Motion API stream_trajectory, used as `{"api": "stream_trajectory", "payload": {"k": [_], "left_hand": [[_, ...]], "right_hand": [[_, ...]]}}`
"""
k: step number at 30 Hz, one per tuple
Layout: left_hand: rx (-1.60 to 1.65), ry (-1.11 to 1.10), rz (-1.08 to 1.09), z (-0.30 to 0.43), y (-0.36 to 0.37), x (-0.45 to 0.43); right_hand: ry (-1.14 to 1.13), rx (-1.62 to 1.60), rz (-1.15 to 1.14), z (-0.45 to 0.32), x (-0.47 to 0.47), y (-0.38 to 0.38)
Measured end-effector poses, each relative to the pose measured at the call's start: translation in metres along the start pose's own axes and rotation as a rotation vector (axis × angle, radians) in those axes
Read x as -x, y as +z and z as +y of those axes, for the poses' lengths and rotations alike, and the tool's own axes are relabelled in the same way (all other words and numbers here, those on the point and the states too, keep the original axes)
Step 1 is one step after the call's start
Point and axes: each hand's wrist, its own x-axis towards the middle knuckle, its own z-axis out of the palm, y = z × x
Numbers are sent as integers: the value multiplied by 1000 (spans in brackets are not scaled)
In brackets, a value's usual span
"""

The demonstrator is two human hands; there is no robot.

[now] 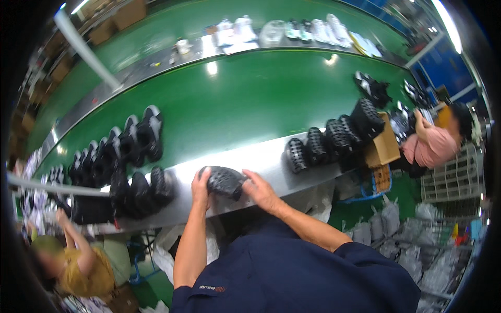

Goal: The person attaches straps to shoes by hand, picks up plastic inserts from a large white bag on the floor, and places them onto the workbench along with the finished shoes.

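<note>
A dark shoe-shaped piece (223, 180), black with a glossy, patterned surface, is held between my two hands above the metal ledge. My left hand (201, 188) grips its left end, the thumb on top. At its right end, my right hand (259, 190) has its thumb and fingers around the narrower part. Left of my hands, several black shoe pieces (161, 184) stand on the ledge. To the right is a row of similar black pieces with light-patterned surfaces (296, 155).
The metal ledge (270, 154) borders a green conveyor belt (235, 105) carrying black and grey shoes (150, 129). A cardboard box (383, 144) sits at the right, near a co-worker in pink (432, 143). Another co-worker in yellow (86, 270) is at the lower left. White shoes (235, 31) line the far shelf.
</note>
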Motion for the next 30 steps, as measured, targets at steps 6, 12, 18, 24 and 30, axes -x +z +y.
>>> {"api": "stream_trajectory", "payload": {"k": [6,12,18,24,30], "left_hand": [[-359,178,-6,-18,-6,-7],[-487,401,-31,8,-25,-17],[-72,169,-382,100,14,-1],[-12,147,-533,138,94,9],[-126,129,-701,126,192,30]], "right_hand": [[-319,532,196,-11,4,18],[-389,543,262,-37,-12,21],[-395,376,367,-88,-13,4],[-341,227,409,-110,1,-54],[-327,247,606,-96,46,-125]]}}
